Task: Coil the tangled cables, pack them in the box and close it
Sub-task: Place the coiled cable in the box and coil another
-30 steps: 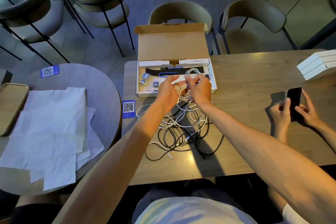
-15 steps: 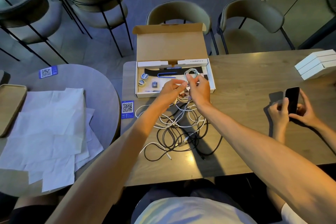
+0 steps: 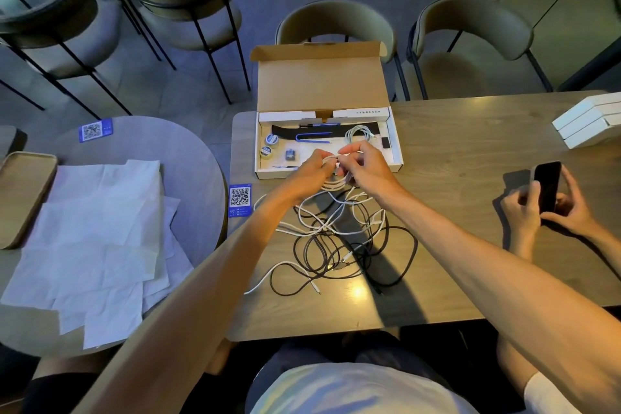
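Head view: the left hand [image 3: 314, 167] and the right hand [image 3: 367, 165] pinch a half-wound white cable coil [image 3: 336, 184] between them. They hold it just in front of the open brown-and-white cardboard box [image 3: 396, 148], probably so the loops cannot spring apart. The tangled black and white cables [image 3: 336, 239] lie on the wooden table [image 3: 470, 151].

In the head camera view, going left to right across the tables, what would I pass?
White paper sheets, blue QR-code card, tangle of white and black cables, black phone, stack of white boxes.

wooden table [image 3: 470, 151], open box [image 3: 322, 84], tangled cables [image 3: 336, 239], white boxes [image 3: 588, 124]
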